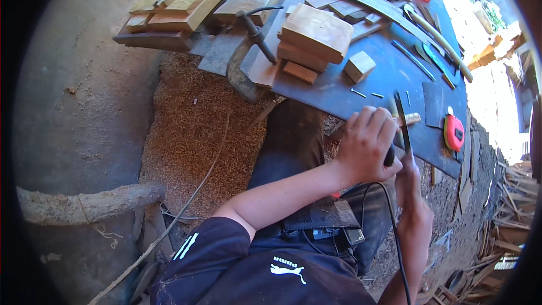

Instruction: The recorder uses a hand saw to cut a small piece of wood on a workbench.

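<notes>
Over the near edge of the dark blue table, my left hand is closed, and a dark rounded end sticks out below its fist. The rest of what it grips is hidden. Just right of it and lower, my right hand is closed and partly blurred. From it a narrow dark blade-like tool points up past the left fingers. A short piece of wood lies crosswise by the blade. Several nails lie on the tabletop beyond my hands.
A red tape measure sits at the table's right edge. Wooden blocks are stacked beside a metal clamp at the left. A small block stands nearby. A black cable runs past my right forearm. Sawdust covers the floor.
</notes>
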### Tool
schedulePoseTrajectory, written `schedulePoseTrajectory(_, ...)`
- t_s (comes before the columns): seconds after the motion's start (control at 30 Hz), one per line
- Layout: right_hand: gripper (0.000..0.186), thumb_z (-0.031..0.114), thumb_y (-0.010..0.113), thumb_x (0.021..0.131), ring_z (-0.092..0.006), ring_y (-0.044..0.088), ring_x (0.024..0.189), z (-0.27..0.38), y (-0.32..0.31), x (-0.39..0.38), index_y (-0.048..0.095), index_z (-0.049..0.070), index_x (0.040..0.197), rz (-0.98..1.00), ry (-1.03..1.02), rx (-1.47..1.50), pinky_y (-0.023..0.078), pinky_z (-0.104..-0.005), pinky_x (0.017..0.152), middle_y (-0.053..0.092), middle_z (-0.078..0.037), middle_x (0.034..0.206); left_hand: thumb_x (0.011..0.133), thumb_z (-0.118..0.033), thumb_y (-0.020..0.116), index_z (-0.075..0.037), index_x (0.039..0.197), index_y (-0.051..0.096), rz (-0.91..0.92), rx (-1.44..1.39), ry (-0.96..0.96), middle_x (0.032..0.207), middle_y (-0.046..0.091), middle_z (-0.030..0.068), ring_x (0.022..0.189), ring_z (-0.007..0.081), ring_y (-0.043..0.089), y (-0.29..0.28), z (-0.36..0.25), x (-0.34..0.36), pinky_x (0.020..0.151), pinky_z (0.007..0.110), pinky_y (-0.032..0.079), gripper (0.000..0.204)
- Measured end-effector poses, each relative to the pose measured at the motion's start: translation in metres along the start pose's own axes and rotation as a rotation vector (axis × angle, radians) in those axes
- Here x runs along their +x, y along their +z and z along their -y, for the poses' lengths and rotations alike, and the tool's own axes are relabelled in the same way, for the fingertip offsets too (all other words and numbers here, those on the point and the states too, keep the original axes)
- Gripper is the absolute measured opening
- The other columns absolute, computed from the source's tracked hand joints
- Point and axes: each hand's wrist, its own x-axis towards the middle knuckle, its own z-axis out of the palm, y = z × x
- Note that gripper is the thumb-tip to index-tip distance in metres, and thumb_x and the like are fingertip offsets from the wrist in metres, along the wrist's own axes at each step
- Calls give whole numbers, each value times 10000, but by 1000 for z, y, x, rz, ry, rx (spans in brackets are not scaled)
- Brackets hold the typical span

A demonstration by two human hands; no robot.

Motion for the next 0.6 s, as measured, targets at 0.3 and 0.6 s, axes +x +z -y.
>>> schedulePoseTrajectory(0.3,759,-99,518,867,-415,666,716,3,15,44,386,154,1571,-53,-24,-63,493,-523,654,660,-215,812,682,-314,645,-88,933,556,-34,38,77,953,591,128,887,320,577,-2,14,3,776,455,409,349)
schedulePoseTrajectory(0.6,734,-76,527,868,-413,660,716,-3,-6,37,405,145,1557,-37,23,-6,507,-522,672,656,-232,829,669,-386,628,-109,909,549,-97,20,132,942,569,89,870,300,552,15,15,2,737,430,401,375)
